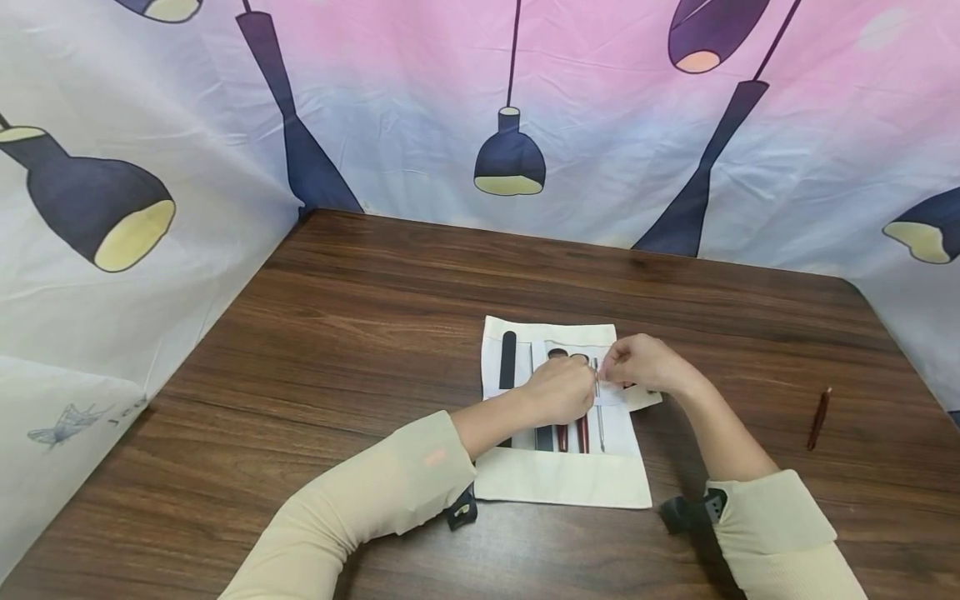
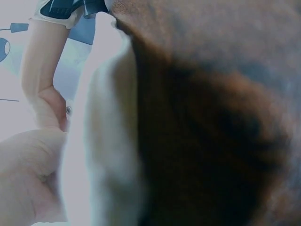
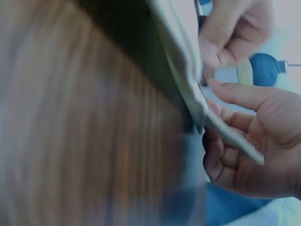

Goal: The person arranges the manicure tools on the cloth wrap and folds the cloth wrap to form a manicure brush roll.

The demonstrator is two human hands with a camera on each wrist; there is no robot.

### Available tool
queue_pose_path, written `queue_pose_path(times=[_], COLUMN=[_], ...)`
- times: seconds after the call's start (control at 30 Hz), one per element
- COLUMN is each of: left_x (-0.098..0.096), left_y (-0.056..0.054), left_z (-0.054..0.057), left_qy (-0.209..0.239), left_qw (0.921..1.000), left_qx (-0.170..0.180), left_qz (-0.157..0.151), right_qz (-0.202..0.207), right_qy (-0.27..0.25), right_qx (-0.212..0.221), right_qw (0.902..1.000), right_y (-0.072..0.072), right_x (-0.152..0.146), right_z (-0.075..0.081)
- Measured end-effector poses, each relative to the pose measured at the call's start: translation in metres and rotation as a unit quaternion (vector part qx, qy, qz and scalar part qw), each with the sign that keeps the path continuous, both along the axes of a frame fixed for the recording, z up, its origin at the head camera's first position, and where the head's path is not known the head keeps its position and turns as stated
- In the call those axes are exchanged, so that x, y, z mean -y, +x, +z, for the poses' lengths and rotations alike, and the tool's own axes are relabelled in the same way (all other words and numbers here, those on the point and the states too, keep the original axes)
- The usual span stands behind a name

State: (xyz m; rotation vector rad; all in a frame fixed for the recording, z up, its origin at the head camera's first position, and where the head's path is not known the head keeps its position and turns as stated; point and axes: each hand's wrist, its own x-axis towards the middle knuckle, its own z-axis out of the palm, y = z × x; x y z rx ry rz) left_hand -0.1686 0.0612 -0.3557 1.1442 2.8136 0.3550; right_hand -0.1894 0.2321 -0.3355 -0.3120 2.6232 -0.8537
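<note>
Head view: your left hand lies across the pouch, fingers curled; your right hand is at its right edge, thumb and fingers drawn together. What either grips you cannot tell here. The pouch lies open on the table, bearing a file, 2 red handles and, rightmost, a slim metal tool under a band. The step appears to be fitting something at this band; best let 1 hand steady the band while the other works parallel to the metal tool, sparing its neighbours. Open table lies left of the pouch; rightward, a rod lies well apart, so your right hand can withdraw between them, clear of the protruding flap. Left wrist view: the blurred cloth edge hides your left fingertips. Right wrist view: your 2 thumbs nearly meet beside the cloth edge, a cloth strip crossing before your right fingers; avoid snagging it.
</note>
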Motion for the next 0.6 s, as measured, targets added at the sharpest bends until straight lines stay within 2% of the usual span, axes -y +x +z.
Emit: queue_pose_path(times=[0.2,0.33,0.43,0.5,0.6], left_x=[-0.002,-0.003,-0.003,-0.002,-0.001], left_y=[0.001,0.002,0.002,0.002,0.002], left_z=[-0.001,0.0,0.001,0.001,0.001], left_qy=[0.002,0.003,0.002,0.0,-0.001], left_qw=[0.9997,0.9994,0.9993,0.9993,0.9994], left_qx=[-0.024,-0.033,-0.036,-0.036,-0.033], left_qz=[-0.007,-0.01,-0.01,-0.008,-0.007], right_qz=[-0.053,-0.12,-0.19,-0.244,-0.299], right_qy=[0.028,0.067,0.122,0.171,0.234], right_qx=[-0.066,-0.083,-0.09,-0.093,-0.071], right_qw=[0.996,0.987,0.97,0.9499,0.9224], right_y=[0.012,0.022,0.025,0.024,0.024], right_x=[-0.046,-0.097,-0.148,-0.183,-0.227], right_z=[0.017,0.018,0.008,-0.007,-0.026])
